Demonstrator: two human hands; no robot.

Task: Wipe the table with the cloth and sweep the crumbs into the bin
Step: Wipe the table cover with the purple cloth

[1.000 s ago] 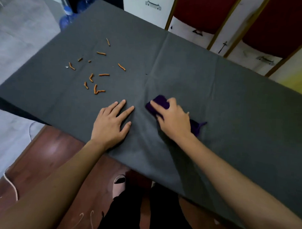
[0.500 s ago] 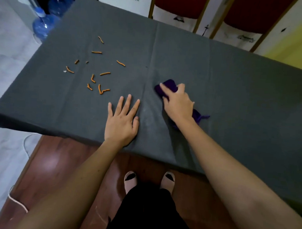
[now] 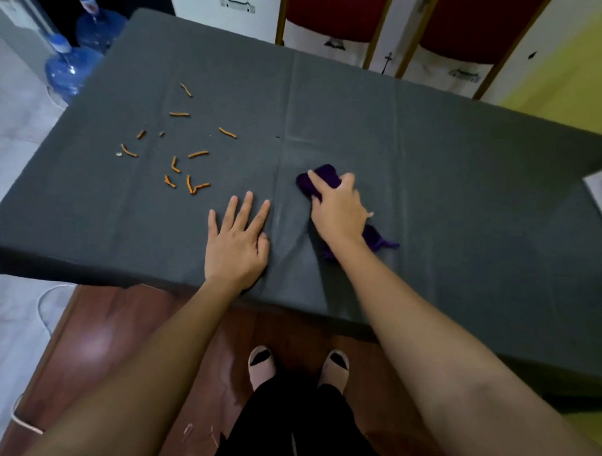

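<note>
- Cloth point(image 3: 323, 179): purple, bunched, middle of counter point(image 3: 464, 199); right hand point(image 3: 337, 212) fingers curl over it, gripping.
- Crumbs point(image 3: 198, 154): orange, scattered toward left edge, well apart from the cloth.
- Left hand point(image 3: 236, 241): fingers spread flat on counter.
- Risk: a hard sweep may flick crumbs off the left edge; no bin visible.

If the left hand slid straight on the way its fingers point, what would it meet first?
Probably nothing: the left hand points along bare table cover, just right of the crumbs; its little-finger side might graze one.
</note>
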